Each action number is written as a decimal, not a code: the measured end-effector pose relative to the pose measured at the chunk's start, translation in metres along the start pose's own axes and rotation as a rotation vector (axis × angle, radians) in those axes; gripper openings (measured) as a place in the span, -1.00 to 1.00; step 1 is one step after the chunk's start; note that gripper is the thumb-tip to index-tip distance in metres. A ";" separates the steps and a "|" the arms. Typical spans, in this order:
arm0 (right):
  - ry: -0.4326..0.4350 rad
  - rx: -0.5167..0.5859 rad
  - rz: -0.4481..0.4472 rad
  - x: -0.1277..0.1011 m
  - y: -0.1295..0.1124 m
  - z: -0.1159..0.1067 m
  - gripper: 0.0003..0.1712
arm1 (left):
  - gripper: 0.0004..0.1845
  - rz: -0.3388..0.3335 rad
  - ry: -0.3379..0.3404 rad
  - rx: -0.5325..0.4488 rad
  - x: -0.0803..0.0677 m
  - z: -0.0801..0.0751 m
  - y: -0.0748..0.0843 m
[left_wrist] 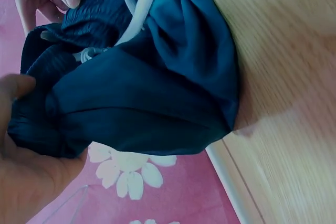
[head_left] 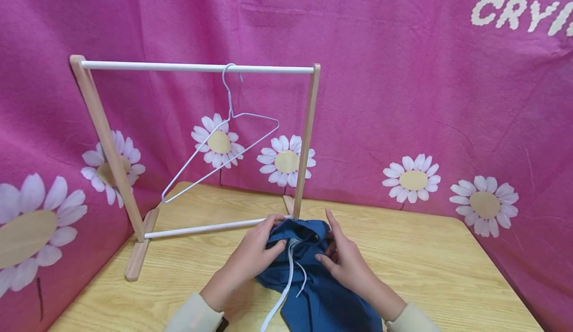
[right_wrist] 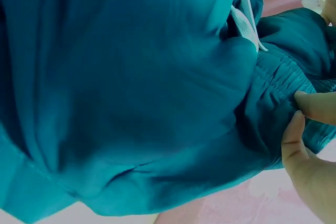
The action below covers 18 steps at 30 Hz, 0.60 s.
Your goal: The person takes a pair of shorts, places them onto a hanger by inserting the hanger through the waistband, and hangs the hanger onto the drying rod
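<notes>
Two bare hands; cream long sleeves (head_left: 192, 317); possibly dark wristband at left cuff

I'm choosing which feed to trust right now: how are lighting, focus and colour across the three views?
Head view: evenly lit and sharp, with the dark blue drawstring garment and white wire hanger clear and edges bowed by the wide lens. Left wrist view: soft close up, wooden table slightly blurred. Right wrist view: fabric fills the frame, teal colour cast, little contrast.

Blue garment (head_left: 322, 292) — pink, daisy-print backdrop (head_left: 403, 98)
</notes>
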State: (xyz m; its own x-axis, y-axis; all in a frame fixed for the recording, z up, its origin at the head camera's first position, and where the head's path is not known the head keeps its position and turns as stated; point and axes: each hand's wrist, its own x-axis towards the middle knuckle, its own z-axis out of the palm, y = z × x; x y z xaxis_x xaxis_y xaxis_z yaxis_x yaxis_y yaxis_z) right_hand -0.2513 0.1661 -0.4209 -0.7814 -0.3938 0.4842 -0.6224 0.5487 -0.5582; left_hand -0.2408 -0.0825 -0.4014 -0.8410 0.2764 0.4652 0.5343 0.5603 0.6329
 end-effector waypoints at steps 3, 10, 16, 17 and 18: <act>0.031 -0.026 -0.014 -0.002 -0.001 -0.003 0.27 | -0.67 0.002 0.059 0.053 -0.001 -0.004 -0.001; 0.099 -0.089 -0.105 -0.006 0.005 -0.015 0.04 | -0.86 -0.032 0.227 0.156 -0.005 -0.014 -0.005; 0.146 -0.145 -0.111 -0.006 0.013 -0.029 -0.44 | -0.81 -0.004 0.306 0.158 -0.006 -0.019 -0.010; 0.157 -0.157 -0.099 -0.006 0.014 -0.032 -0.52 | -0.79 0.002 0.312 0.153 -0.006 -0.020 -0.011; 0.169 -0.170 -0.084 -0.006 0.015 -0.035 -0.59 | -0.78 0.008 0.314 0.152 -0.006 -0.022 -0.011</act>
State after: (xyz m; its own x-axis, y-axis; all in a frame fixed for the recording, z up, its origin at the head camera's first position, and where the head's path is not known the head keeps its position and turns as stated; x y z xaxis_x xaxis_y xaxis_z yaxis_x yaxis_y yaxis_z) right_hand -0.2546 0.2026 -0.4085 -0.6997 -0.3219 0.6377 -0.6568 0.6411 -0.3970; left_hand -0.2398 -0.1072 -0.3977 -0.7568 0.0408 0.6524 0.5021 0.6753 0.5402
